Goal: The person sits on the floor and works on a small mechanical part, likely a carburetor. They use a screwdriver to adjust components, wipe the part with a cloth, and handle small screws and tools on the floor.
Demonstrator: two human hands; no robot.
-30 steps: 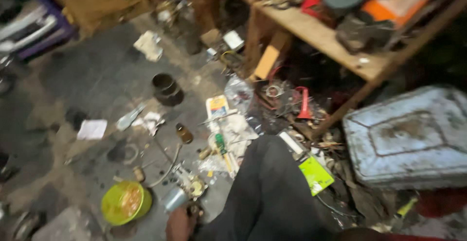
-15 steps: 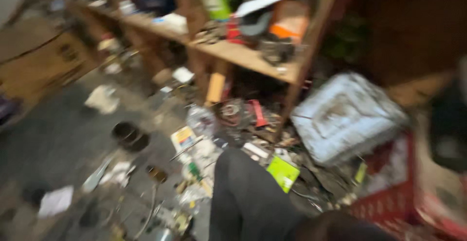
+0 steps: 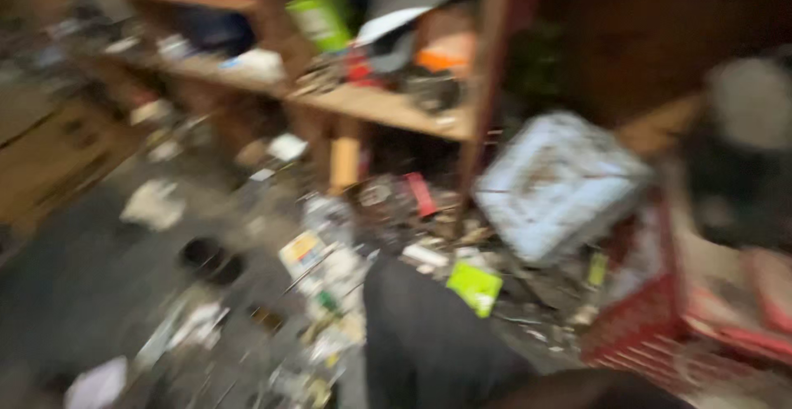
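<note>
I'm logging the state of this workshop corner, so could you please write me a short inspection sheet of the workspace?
Surface: dark concrete floor, dirty; the view is heavily blurred.
Job's things: nothing in hand; the person's dark trouser leg stretches across the floor.
Clutter: scattered papers and small parts, a dark round tin, a lime green card, a pale blue metal box tilted against the shelf post.
Hands: neither hand seen.
Cables: nothing seen clearly.
Surroundings: wooden shelf packed with items, red plastic crate at right.
</note>
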